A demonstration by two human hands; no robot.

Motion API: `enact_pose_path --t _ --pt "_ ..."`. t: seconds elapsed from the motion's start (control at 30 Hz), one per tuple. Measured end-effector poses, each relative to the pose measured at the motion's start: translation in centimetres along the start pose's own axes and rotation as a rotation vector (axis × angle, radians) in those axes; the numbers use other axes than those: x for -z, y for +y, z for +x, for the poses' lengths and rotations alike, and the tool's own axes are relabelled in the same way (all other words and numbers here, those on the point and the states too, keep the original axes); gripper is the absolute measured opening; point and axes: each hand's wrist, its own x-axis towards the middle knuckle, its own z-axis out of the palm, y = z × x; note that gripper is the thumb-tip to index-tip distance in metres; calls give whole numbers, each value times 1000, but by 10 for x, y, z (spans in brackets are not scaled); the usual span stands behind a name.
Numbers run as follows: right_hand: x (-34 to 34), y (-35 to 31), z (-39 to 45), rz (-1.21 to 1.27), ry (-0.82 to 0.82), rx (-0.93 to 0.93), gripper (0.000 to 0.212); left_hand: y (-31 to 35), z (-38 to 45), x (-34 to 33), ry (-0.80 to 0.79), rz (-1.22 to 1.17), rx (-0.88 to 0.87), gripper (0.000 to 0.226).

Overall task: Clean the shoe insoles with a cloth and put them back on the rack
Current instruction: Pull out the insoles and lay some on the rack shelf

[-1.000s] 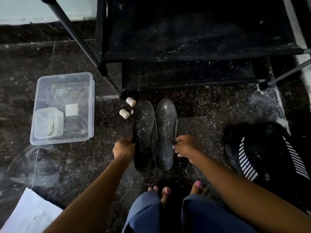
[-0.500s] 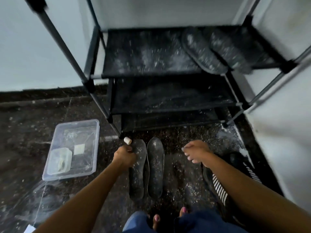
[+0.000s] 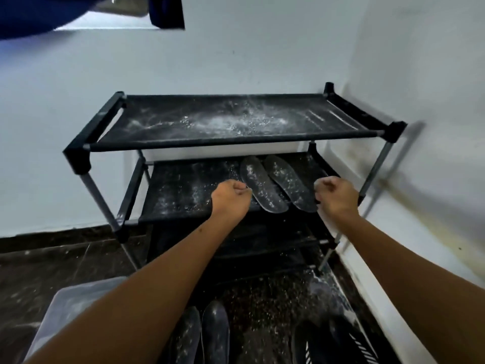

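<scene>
Both hands (left point(image 3: 231, 197), right point(image 3: 337, 197)) have risen off the floor insoles point(image 3: 214, 334), fingers clenched empty.

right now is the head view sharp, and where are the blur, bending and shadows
Head view: soft overall; the hands, left and right, are smeared at the knuckles; wide-angle bending bows the rack and the wall corner; the rack throws a soft shadow on the right wall; the floor insoles and the shoe sit in dim light; white specks on the top shelf catch light.
</scene>
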Motion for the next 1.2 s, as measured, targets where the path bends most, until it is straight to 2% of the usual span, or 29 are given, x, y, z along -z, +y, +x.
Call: enact_pose_path --t 0.1,0.2,0.27,0.43,0.53,0.7,0.77,0.9,0.97,1.07,1.2 --pt "-1 3 21 -86 -70 -12 20 4 22 -19 -40 117 55 10" --pt "-8 -1 36 -181 -112 -4 25 3 46 -31 -14 171 138 9" --pt "-11 -2 43 -216 -133 -51 26 0 59 -39 11 144 191 8" --pt "-24 2 49 -270 -198 -110 26 -10 81 -57 15 54 258 24" --pt "-30 4 50 -288 -163 -124 19 -12 87 -64 32 17 293 25" --pt "-34 6 50 -32 -92 -253 22 -16 89 -66 -6 -226 387 25" --pt "-33 6 47 97 -123 -339 19 -17 83 -63 -14 -312 412 23" --pt "-25 12 32 340 -166 -539 15 -16 55 -57 -48 -434 446 33" --pt "-15 13 15 442 -173 -583 10 -17 33 -55 -77 -481 463 27" --pt "-5 17 -11 546 -230 -611 18 -22 0 -50 -92 -540 475 16" --pt "3 37 -50 558 -307 -678 26 -40 -37 -42 -62 -586 498 15"
